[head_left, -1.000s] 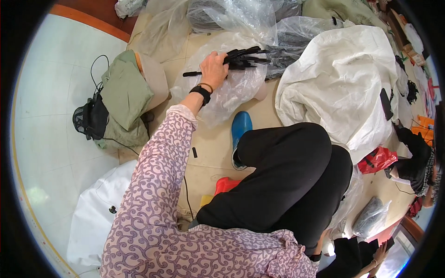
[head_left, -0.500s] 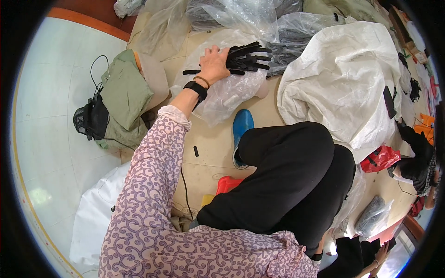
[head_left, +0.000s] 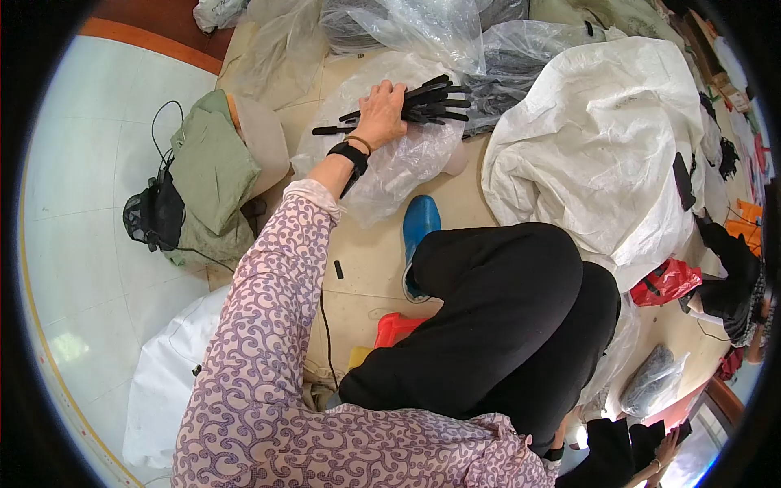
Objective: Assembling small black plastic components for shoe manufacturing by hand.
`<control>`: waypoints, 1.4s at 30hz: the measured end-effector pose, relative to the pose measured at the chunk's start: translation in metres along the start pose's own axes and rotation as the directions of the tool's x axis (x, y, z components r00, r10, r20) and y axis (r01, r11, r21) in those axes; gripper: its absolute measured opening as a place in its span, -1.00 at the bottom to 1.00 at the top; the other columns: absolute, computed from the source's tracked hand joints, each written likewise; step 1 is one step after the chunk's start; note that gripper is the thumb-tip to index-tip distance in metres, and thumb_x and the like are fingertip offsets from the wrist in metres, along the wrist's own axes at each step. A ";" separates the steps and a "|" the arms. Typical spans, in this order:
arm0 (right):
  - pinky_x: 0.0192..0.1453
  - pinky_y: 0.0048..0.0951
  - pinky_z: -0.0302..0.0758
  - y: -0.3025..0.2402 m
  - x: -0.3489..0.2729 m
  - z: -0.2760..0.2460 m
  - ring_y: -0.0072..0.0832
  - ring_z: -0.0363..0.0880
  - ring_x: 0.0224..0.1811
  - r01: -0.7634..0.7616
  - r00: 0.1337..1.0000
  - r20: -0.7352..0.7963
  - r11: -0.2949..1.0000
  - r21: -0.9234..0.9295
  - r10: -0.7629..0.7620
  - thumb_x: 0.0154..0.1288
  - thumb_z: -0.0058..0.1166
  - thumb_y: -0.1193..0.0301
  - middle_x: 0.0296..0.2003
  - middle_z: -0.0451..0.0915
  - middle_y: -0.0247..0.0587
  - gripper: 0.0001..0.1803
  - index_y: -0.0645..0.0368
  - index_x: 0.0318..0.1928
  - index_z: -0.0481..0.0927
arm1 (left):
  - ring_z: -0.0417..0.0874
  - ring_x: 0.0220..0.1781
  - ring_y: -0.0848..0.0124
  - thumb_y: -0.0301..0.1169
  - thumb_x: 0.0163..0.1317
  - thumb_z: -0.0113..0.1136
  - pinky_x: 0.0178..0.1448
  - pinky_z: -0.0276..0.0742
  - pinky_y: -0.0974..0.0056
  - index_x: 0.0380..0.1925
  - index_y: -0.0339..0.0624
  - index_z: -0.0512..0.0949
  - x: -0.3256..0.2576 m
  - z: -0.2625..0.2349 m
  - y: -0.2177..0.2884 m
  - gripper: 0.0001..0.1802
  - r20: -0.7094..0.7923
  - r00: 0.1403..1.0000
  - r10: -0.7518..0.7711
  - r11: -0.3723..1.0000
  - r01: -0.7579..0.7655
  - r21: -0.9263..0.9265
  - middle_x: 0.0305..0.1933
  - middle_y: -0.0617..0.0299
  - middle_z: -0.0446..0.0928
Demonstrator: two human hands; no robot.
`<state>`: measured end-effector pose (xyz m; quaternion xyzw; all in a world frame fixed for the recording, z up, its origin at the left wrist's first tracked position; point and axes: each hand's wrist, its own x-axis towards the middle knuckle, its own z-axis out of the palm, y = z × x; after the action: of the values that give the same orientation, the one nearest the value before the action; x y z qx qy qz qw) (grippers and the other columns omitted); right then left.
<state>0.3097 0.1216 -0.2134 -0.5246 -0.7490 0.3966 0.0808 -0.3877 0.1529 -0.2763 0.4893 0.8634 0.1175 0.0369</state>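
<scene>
Touching perhaps seven black strips [head_left: 439,103], one left hand [head_left: 381,112] partly hides them.

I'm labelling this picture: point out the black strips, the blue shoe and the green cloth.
Black strips [head_left: 429,106]: head view, bundle's visible middle.
Blue shoe [head_left: 420,222]: head view, the upper.
Green cloth [head_left: 211,167]: head view, near its middle.

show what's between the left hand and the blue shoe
In the head view, clear plastic lies between the left hand and blue shoe, with a little tan floor nearest the shoe.
</scene>
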 end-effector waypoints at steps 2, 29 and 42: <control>-0.12 -0.32 0.49 -0.007 -0.002 0.004 -0.42 0.55 -0.31 0.001 1.000 0.013 1.000 0.003 -0.001 0.47 -0.03 0.17 -0.33 0.66 -0.23 -0.58 0.36 -0.13 0.60 | 0.45 0.12 -0.02 -0.46 -0.16 0.34 0.05 0.41 -0.15 -0.03 -0.13 0.43 -0.002 0.003 -0.002 -0.43 -0.027 1.000 0.002 1.000 -0.001 0.010 -0.01 0.01 0.41; -0.21 -0.54 0.50 -0.208 0.249 -0.031 -0.58 0.58 -0.37 0.098 0.959 0.261 0.992 0.077 -0.115 0.34 0.07 0.43 -0.43 0.64 -0.22 -0.74 0.40 -0.12 0.64 | 0.63 -0.27 -0.11 -0.40 -0.04 0.28 -0.16 0.52 0.03 -0.30 -0.24 0.63 -0.008 -0.032 -0.026 -0.74 -0.175 0.970 -0.169 0.892 0.075 -0.446 -0.40 -0.13 0.61; -0.03 -0.47 0.60 -0.392 0.402 0.165 -0.42 0.65 -0.08 0.072 0.565 0.732 0.906 0.416 -0.381 0.29 0.10 0.53 -0.09 0.60 -0.13 -0.62 0.40 0.11 0.52 | 0.53 -0.43 0.52 -0.40 0.12 0.28 -0.31 0.46 0.37 -0.29 -0.36 0.56 -0.029 -0.076 -0.055 -0.76 -0.045 0.923 -0.382 0.452 0.144 -0.881 -0.46 0.29 0.55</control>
<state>-0.2375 0.3261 -0.1765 -0.1660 -0.6859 0.6977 -0.1231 -0.4321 0.0885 -0.2172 0.2458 0.7502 0.5833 0.1913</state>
